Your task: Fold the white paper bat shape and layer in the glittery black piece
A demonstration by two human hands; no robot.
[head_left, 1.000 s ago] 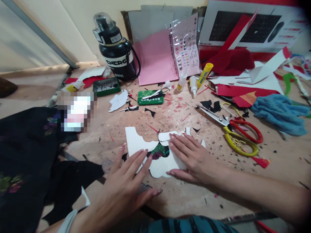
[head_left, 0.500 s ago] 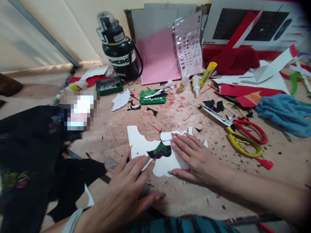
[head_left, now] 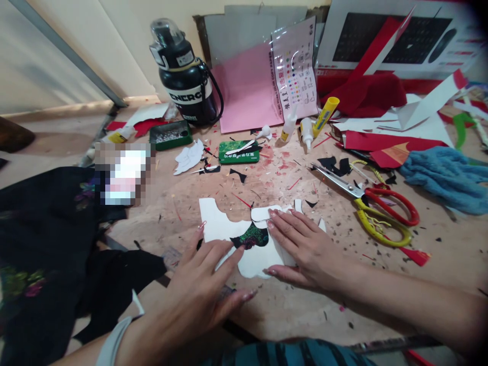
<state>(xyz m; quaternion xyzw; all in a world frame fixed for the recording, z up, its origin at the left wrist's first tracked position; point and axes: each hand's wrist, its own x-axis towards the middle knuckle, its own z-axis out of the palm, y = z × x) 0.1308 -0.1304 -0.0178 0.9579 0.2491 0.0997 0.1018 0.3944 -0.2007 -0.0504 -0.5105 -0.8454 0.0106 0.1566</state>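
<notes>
A white cut-out piece (head_left: 253,263) with curved edges lies flat on the table in front of me. Near its middle sits a small black fabric piece (head_left: 254,236) with green and purple glitter. My left hand (head_left: 208,269) rests on the left part of the cut-out, fingers spread, with fingertips touching the lower edge of the black piece. Flat over the right part lies my right hand (head_left: 305,249), its fingers stretched out and hiding some of the cut-out. Another white strip (head_left: 263,213) shows beside its fingertips. Neither hand grips anything.
Scissors (head_left: 366,198) with red and yellow handles lie open at right, near a blue cloth (head_left: 446,178). Glue bottles (head_left: 306,134), a yellow glue stick (head_left: 326,116), a green tin (head_left: 239,152) and a black bottle (head_left: 186,81) stand behind. Black fabric (head_left: 41,254) covers the left.
My left hand has shifted slightly, its thumb rising a little and its wrist moving left. My right hand and the cut-out have stayed in place.
</notes>
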